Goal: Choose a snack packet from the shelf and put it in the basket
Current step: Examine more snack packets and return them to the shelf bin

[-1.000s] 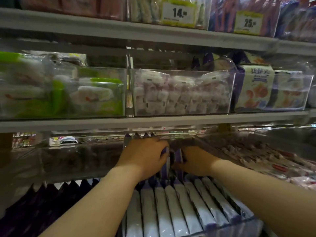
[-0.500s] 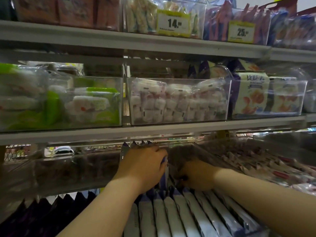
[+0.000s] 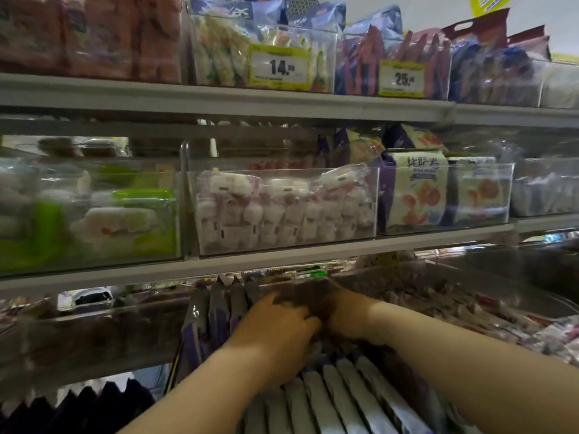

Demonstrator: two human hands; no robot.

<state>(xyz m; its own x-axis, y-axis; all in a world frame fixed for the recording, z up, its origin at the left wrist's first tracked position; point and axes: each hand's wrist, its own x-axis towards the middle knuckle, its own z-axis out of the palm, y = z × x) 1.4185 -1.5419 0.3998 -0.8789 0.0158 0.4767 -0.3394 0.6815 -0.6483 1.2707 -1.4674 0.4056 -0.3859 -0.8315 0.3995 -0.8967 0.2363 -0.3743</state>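
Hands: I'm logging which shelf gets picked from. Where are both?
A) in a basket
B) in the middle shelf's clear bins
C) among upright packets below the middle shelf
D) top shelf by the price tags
C: the left hand and right hand reach among the upright packets under the middle shelf.

Right hand (image 3: 344, 313) half behind left hand (image 3: 275, 336), both grips unclear

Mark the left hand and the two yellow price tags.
left hand (image 3: 275, 336): head view, back of the hand.
price tag marked 14 (image 3: 282, 68): head view, its printed number.
price tag marked 25 (image 3: 403, 79): head view, its printed number.
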